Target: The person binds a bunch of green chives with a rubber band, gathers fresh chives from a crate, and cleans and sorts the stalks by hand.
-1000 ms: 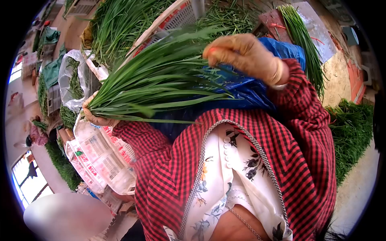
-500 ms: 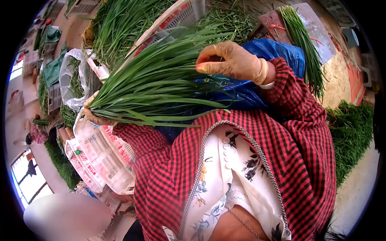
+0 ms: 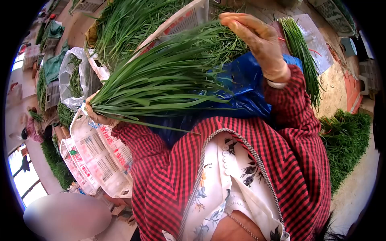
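My left hand, in a pale glove, is closed round the base of a bunch of garlic chives. The long flat leaves fan out to the right across my lap, over a blue plastic apron. My right hand, also gloved, is raised beyond the leaf tips with its fingers stretched out. Its fingertips are close to the end of a leaf; whether they touch it I cannot tell. Beyond it lies a tied bunch of chives on a metal plate.
A white crate stands at the left, beside a clear plastic bag of greens. More loose chives are heaped ahead, next to a crate wall. Piled bundles lie on the floor at right. A blurred oval covers the lower left.
My right hand has moved up and away from the leaves, its curled fingers straightening. The bunch stays in my left hand, its leaves settling slightly.
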Demonstrator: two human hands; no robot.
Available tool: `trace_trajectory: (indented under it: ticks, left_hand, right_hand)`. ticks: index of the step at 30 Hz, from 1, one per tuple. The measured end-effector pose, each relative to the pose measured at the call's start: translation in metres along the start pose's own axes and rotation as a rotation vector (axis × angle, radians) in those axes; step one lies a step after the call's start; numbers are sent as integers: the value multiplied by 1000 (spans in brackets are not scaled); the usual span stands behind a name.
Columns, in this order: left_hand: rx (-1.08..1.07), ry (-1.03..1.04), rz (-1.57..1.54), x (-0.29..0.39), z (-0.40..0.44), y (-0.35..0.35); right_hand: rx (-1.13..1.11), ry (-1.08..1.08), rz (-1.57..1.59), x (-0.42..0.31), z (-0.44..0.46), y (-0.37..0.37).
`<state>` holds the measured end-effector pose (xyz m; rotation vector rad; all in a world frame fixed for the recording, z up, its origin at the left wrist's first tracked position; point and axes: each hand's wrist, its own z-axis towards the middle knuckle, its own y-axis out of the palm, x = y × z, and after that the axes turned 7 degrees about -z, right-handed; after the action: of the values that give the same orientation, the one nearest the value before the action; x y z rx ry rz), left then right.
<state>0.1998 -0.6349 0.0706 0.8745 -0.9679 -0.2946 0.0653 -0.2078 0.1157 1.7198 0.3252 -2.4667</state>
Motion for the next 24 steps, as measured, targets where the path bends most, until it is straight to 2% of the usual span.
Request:
trace_trajectory:
  ticks: [1,2,3,4,5,6,7,9,11,12,14,15,17,19,20,22,23,24]
  left_hand:
    - [-51,5,-58,-2,-2,1]
    - [-130,767,537,-21,5,3]
    - [-198,1161,815,-37,16,5]
    - [-157,1607,1034,-54,27,8]
    - [-46,1239,1013,-43,19,-8]
    - [88,644,705,-31,6,-20]
    - [165,444,508,-32,4,-25]
    - [307,475,452,-40,10,-36]
    - [483,595,547,-55,17,-37]
    - [534,624,520,-58,16,-34]
    - [557,495,209,-56,9,-8]
    - [552,981,654,-74,15,19]
    - [514,1453,1107,-67,10,27]
    - [83,176,-59,-30,-8,10]
    - [139,179,-102,-31,-8,11]
    - [-7,186,-44,-29,1,-1]
    - [67,191,19,-28,-1,-4]
    - [-11,105,-86,-22,-3,3]
  right_hand:
    - [27,-80,-131,3,0,-8]
    - [-169,106,-6,-3,-7,-16]
    - [-354,275,106,-18,-16,-22]
    - [-514,460,42,-38,-21,-20]
    - [-651,629,-43,-59,-25,-14]
    - [-726,592,-106,-47,-37,-4]
    - [-803,300,-362,-41,-38,7]
    - [-837,460,-291,-22,-40,28]
    - [-714,367,-189,23,-47,53]
    - [-716,415,-111,22,-40,57]
    - [-714,437,-54,15,-50,66]
    - [-699,427,11,23,-50,68]
    - [-689,417,66,24,-52,69]
    - [-594,491,205,19,-53,68]
    - [-579,443,161,17,-52,66]
    - [-533,454,149,14,-49,59]
    - [-499,365,199,9,-46,51]
    - [-450,421,216,3,-44,45]
